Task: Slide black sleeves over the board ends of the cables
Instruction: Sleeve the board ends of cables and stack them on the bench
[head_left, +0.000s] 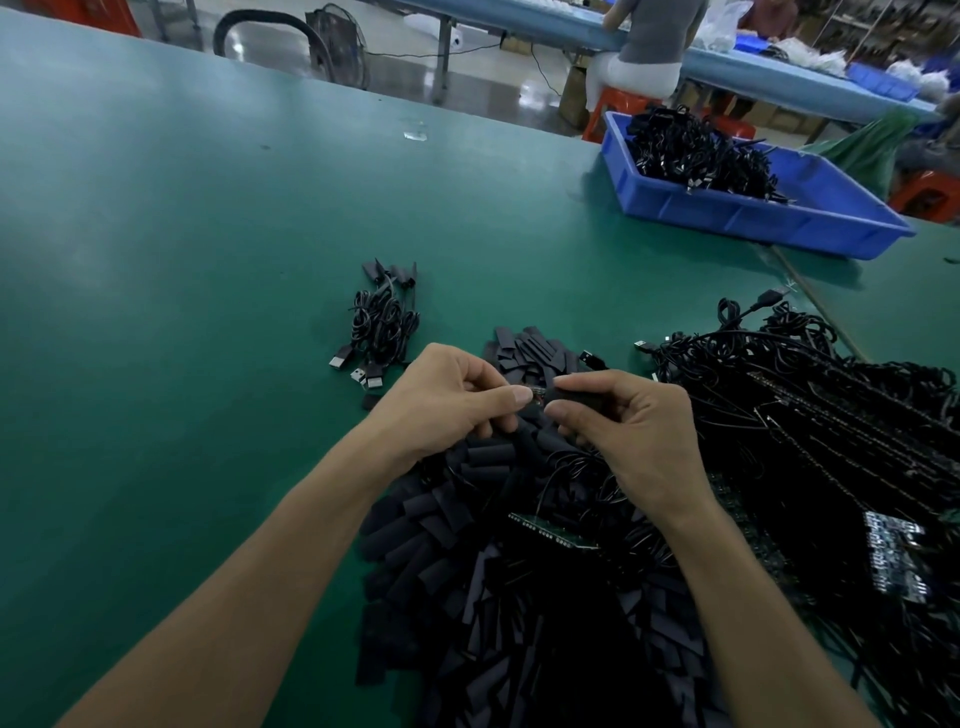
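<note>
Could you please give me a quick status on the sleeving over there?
Left hand pinches board end. Right hand holds black sleeve against it. Loose sleeve pile underneath, nothing in the way.

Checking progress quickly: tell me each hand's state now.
Left hand: closed, pinching a cable's board end.
Right hand: closed, holding a black sleeve.

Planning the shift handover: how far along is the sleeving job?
Early on. Done: a small cable bundle left of the hands looks sleeved. In hand: the left hand pinches a board end, the right hand holds a black sleeve at it. Left: the big cable heap with bare boards and the sleeve pile.
</note>
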